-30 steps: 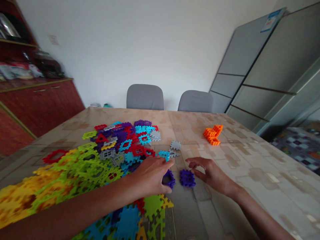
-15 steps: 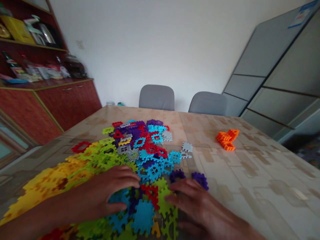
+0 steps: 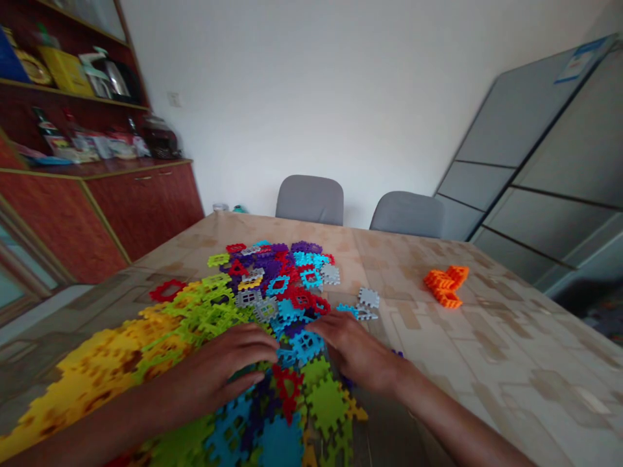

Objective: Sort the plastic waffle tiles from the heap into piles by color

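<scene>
Interlocking plastic building pieces in several colours lie in a long pile. Over the near part of it is my left hand (image 3: 241, 357), thumb and fingers apart with nothing seen between them. My right hand (image 3: 353, 350) reaches over the pile's right side, fingers stretched out on or just above a light-blue window piece (image 3: 307, 347); whether they press on it I cannot tell. Between and below the hands lie a red triangular piece (image 3: 288, 389), a green square piece (image 3: 327, 403) and a blue square piece (image 3: 281, 444). Purple pieces are mostly hidden under my right hand.
Yellow pieces (image 3: 97, 363) spread along the left of the table (image 3: 487, 363). An orange joined block (image 3: 445, 285) stands at the right. Grey pieces (image 3: 368, 298) lie beyond my right hand. Two grey chairs (image 3: 310, 200) stand at the far edge, a red-brown cabinet (image 3: 146, 201) at the left.
My right hand has moved away from me and left, from the green piece to the light-blue ones, covering purple pieces. My left hand stays in nearly the same place. The camera view has shifted slightly.
</scene>
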Motion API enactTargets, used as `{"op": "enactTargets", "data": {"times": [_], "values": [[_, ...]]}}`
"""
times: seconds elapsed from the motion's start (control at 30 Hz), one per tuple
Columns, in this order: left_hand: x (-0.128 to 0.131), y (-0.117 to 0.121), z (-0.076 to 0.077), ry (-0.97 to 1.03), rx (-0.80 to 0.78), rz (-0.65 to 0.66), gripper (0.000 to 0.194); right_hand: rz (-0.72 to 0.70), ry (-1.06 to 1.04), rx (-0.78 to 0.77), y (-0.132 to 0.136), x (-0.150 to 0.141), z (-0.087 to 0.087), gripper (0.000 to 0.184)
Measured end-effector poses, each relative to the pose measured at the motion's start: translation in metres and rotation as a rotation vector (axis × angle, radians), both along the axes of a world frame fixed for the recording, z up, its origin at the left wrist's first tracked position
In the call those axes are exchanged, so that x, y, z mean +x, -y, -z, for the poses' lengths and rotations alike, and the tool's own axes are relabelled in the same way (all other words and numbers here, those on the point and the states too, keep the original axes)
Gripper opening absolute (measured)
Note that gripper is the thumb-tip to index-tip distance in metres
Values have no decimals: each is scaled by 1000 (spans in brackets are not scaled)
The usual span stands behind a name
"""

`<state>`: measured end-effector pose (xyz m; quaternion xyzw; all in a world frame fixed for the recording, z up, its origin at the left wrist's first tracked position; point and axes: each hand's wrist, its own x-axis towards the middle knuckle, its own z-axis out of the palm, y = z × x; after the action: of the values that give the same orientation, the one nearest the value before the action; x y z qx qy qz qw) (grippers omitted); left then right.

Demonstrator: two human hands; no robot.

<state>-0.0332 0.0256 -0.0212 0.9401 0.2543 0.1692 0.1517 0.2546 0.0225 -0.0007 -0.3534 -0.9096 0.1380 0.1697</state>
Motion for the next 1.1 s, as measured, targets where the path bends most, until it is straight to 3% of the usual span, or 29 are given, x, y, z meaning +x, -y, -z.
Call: {"op": "enactTargets", "data": {"times": [0.17,0.4,0.67,0.77,0.97,1.1], "values": [[30,-21,0,-86,177,-112,26,40,67,33,-44,3,14,49],[54,-41,0,-175,246,-152,23,123,141,18,-58,7,14,27],[34,-25,-11,-88,263,-88,25,111,144,-22,-63,18,11,27],[21,-23,-6,-62,243,-60,27,123,141,-19,-65,16,12,29],[9,-25,5,-109,175,-91,28,158,158,9,-82,0,17,51],[16,-22,0,-109,136,-135,30,214,155,28,-88,-6,13,40]]}}
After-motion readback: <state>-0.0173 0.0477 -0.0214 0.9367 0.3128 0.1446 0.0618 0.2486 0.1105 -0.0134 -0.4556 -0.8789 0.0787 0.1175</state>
